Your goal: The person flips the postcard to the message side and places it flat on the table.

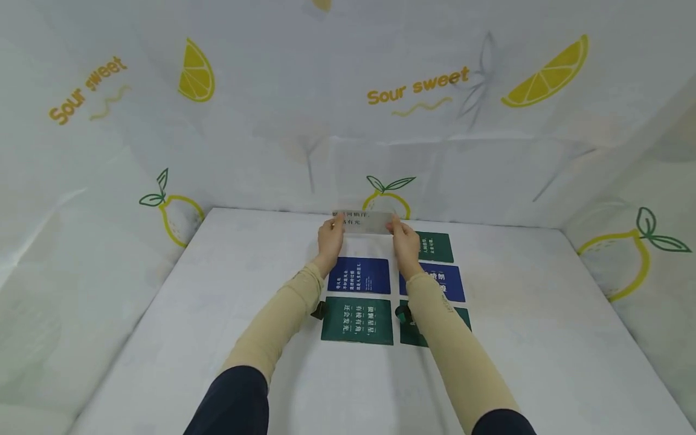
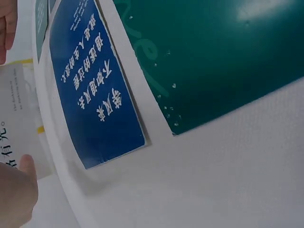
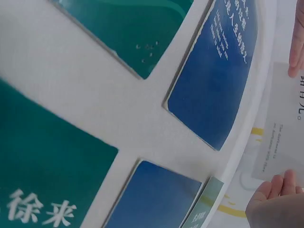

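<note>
A pale grey card point(image 1: 370, 223) printed with dark characters is held up over the far part of the table. My left hand point(image 1: 330, 241) grips its left end, while my right hand point(image 1: 405, 244) pinches the right end. Beneath and nearer lie flat cards in two columns. In the left column are a blue card point(image 1: 359, 275) and, closer in, a green card point(image 1: 357, 320). The right column has a far green card point(image 1: 441, 248), a blue card point(image 1: 452, 281) and a near green card point(image 1: 413, 336), partly hidden by my right hand and sleeve.
The white table point(image 1: 228, 272) ends at a hanging white sheet point(image 1: 261, 157) with lemon prints, which also closes in both sides. A small dark device point(image 1: 319, 310) is on my left forearm, another dark device point(image 1: 402, 313) on the right.
</note>
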Demonstrator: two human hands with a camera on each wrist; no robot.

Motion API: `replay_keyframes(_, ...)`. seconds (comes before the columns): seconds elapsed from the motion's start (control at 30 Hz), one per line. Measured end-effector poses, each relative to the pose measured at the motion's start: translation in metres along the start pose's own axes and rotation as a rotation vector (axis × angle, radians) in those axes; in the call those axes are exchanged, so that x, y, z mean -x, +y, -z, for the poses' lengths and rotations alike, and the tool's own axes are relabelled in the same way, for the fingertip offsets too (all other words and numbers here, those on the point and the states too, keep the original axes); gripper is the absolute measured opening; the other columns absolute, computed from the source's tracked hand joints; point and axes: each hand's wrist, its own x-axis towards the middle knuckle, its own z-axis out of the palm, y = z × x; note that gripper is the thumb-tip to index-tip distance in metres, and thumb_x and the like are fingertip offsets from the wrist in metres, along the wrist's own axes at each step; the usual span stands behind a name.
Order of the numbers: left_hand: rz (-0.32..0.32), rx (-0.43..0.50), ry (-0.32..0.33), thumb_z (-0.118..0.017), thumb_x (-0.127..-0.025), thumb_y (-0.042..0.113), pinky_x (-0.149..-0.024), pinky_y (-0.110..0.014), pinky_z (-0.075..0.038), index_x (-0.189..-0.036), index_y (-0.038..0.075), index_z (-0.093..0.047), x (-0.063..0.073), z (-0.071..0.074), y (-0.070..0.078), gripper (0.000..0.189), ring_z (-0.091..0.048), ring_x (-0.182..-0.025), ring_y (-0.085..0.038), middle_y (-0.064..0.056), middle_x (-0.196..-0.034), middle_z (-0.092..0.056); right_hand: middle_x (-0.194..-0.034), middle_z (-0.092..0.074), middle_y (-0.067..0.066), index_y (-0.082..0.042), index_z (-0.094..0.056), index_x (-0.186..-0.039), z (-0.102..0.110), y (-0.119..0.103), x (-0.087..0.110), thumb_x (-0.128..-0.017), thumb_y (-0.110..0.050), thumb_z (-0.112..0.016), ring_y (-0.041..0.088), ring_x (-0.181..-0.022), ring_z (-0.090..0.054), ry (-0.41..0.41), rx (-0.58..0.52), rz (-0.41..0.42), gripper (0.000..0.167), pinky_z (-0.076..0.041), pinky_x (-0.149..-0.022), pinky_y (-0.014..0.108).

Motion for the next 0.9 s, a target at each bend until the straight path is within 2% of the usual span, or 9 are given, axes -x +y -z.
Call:
replay_keyframes(0.1, 0.01, 0.044, -0.006, -0.036, -0.096, 0.054, -0.102, -0.039, -0.042, -0.132, 0.002, -0.044, 0.001, 0.001, -0.003, 0.063, -0.054, -0.118, -0.027, -0.016, -0.127, -0.054, -0.124, -0.06, 0.009, -0.01, -0.061, -0.119, -0.002, 0.001, 0.001, -0.087, -0.063, -0.044, 0.022, -0.12, -0.052, 0.003, -0.045, 0.011, 0.064, -0.039, -0.105, 0.037)
replay_keyframes(0.2, 0.027, 0.071, 0.0, -0.042, -0.096, 0.047, -0.099, -0.037, -0.044, -0.13, 0.003, -0.046, 0.0, 0.002, -0.006, 0.056, -0.056, -0.113, -0.026, -0.015, -0.119, -0.057, -0.127, -0.058, 0.011, -0.009, -0.057, -0.126, -0.002, 0.003, 0.002, -0.092, -0.049, -0.05, 0.021, -0.114, -0.056, -0.01, -0.106, 0.007, 0.054, -0.042, -0.103, 0.033)
replay_keyframes(0.37, 0.007, -0.014, -0.016, -0.054, -0.092, 0.022, -0.08, -0.028, -0.049, -0.133, 0.002, -0.048, -0.001, 0.003, -0.012, 0.046, -0.063, -0.096, -0.026, -0.013, -0.103, -0.061, -0.137, -0.05, 0.011, -0.01, -0.044, -0.139, 0.0, 0.007, 0.002, -0.094, -0.022, -0.054, 0.008, -0.086, -0.061, -0.051, -0.118, -0.019, 0.047, -0.049, -0.091, 0.028)
replay_keyframes(0.5, -0.039, -0.168, -0.02, -0.058, -0.089, 0.018, -0.065, -0.021, -0.043, -0.131, 0.003, -0.051, -0.001, 0.005, -0.016, 0.045, -0.055, -0.078, -0.017, -0.008, -0.091, -0.057, -0.101, -0.063, 0.008, -0.012, -0.037, -0.143, 0.003, 0.013, -0.001, -0.093, -0.019, -0.057, 0.003, -0.065, -0.055, -0.07, 0.047, 0.015, 0.055, -0.048, -0.069, 0.021)
replay_keyframes(0.57, -0.065, -0.24, -0.021, -0.059, -0.089, 0.018, -0.064, -0.022, -0.042, -0.131, 0.004, -0.052, -0.001, 0.007, -0.018, 0.045, -0.049, -0.074, -0.015, -0.009, -0.089, -0.057, -0.077, -0.058, 0.003, -0.01, -0.037, -0.142, 0.003, 0.016, -0.002, -0.091, -0.021, -0.058, 0.004, -0.06, -0.052, -0.067, 0.175, 0.059, 0.056, -0.043, -0.06, 0.02)
replay_keyframes(0.63, -0.09, -0.303, -0.028, -0.059, -0.088, 0.017, -0.068, -0.026, -0.046, -0.13, 0.003, -0.052, -0.001, 0.008, -0.02, 0.045, -0.052, -0.076, -0.017, -0.012, -0.092, -0.061, -0.068, -0.057, 0.001, -0.006, -0.041, -0.139, 0.002, 0.02, -0.004, -0.09, -0.023, -0.06, 0.008, -0.058, -0.05, -0.05, 0.299, 0.106, 0.056, -0.039, -0.056, 0.022)
replay_keyframes(0.7, -0.111, -0.353, -0.039, -0.059, -0.088, 0.016, -0.077, -0.032, -0.051, -0.13, 0.002, -0.052, -0.001, 0.008, -0.022, 0.044, -0.06, -0.085, -0.022, -0.017, -0.102, -0.065, -0.073, -0.061, 0.007, -0.003, -0.042, -0.137, 0.0, 0.022, -0.004, -0.09, -0.025, -0.061, 0.016, -0.062, -0.053, -0.049, 0.372, 0.12, 0.055, -0.043, -0.058, 0.028)
replay_keyframes(0.8, -0.122, -0.413, -0.042, -0.06, -0.088, 0.015, -0.094, -0.04, -0.048, -0.128, -0.001, -0.053, -0.002, 0.008, -0.026, 0.044, -0.061, -0.108, -0.029, -0.02, -0.118, -0.063, -0.107, -0.065, 0.021, 0.0, -0.043, -0.137, -0.003, 0.023, -0.003, -0.091, -0.025, -0.059, 0.031, -0.092, -0.062, -0.064, 0.442, 0.109, 0.055, -0.051, -0.079, 0.039)
replay_keyframes(0.9, -0.116, -0.446, -0.04, -0.059, -0.088, 0.015, -0.102, -0.042, -0.043, -0.127, -0.003, -0.053, -0.003, 0.007, -0.029, 0.043, -0.054, -0.121, -0.032, -0.02, -0.126, -0.058, -0.136, -0.048, 0.024, 0.001, -0.038, -0.14, -0.006, 0.024, -0.003, -0.094, -0.027, -0.053, 0.036, -0.126, -0.047, -0.113, 0.511, 0.072, 0.056, -0.041, -0.103, 0.046)
